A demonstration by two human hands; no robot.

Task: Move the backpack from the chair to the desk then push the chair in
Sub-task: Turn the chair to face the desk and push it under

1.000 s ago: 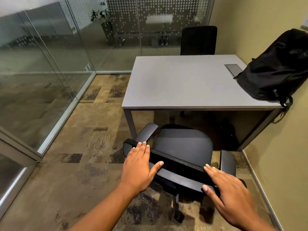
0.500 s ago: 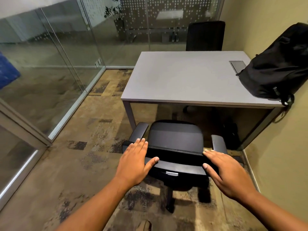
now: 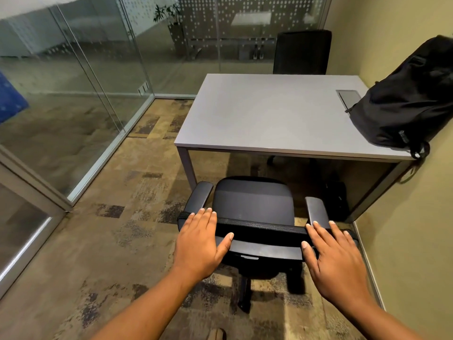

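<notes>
The black backpack [image 3: 407, 99] lies on the right end of the grey desk [image 3: 264, 114], leaning against the wall, a strap hanging over the desk's front corner. A black office chair [image 3: 253, 204] stands in front of the desk, its seat facing the desk and just short of the front edge. My left hand [image 3: 199, 244] lies flat on the left end of the chair's backrest top, thumb hooked under it. On the right end rests my right hand [image 3: 334, 251], fingers spread over the top edge.
A second black chair [image 3: 302, 51] stands behind the desk. Glass walls [image 3: 73, 94] run along the left and the back. A yellow wall [image 3: 416, 241] closes the right side next to the desk. A dark object [image 3: 337, 195] sits under the desk at the right.
The chair has turned from an angle to squarely face the desk and has rolled closer to it. Both hands stayed on the backrest top.
</notes>
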